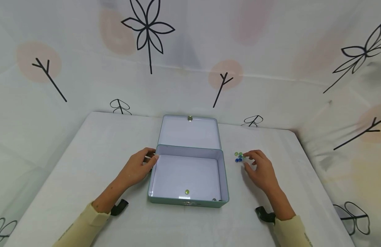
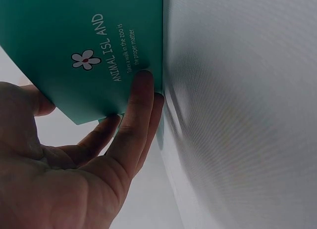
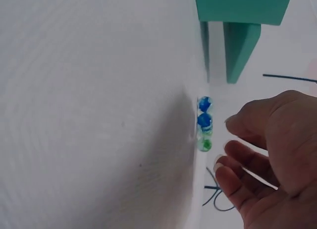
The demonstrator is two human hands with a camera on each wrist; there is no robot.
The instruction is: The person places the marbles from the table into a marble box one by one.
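An opened tin box (image 1: 187,171), green outside and white inside, lies with its lid (image 1: 190,132) folded back. My left hand (image 1: 139,166) holds its left side near the back corner, thumb at the rim. In the left wrist view its fingers lie on the green wall (image 2: 84,21) below printed lettering. Inside the box, a yellow-green glass marble (image 1: 187,192) rests near the front wall, with small dark ones at the front right corner. My right hand (image 1: 261,171) hovers over a cluster of blue and green marbles (image 3: 204,121), thumb and fingers apart around them.
A white cloth covers the table (image 1: 110,137), and a patterned sheet (image 1: 184,82) hangs behind it. Dark wrist straps (image 1: 119,207) sit below both hands. The box stands between the two hands, with the marble cluster to its right.
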